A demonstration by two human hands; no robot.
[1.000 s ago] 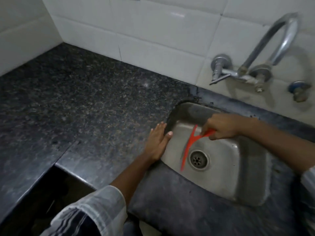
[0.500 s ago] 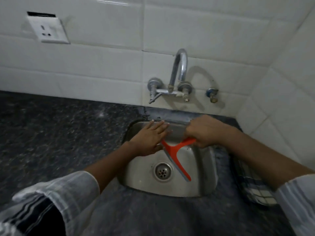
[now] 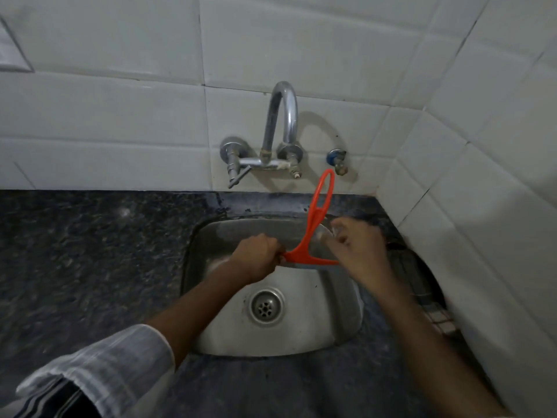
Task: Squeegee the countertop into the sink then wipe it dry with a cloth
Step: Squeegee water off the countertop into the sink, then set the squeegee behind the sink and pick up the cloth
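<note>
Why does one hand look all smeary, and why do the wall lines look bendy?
Head view: the right hand is motion-blurred, its fingers smeared, while the left hand gripping the orange squeegee stays sharp; the wide-angle lens bows the tile wall lines; the light is dim, and the faucet casts a soft shadow on the tiles.

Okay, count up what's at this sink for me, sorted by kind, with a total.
Hands: 2, left hand, right hand
Orange squeegee: 1
Steel sink: 1
Drain: 1
Curved tap: 1
Small wall valve: 1
Checked cloth: 1
Total: 8
</note>
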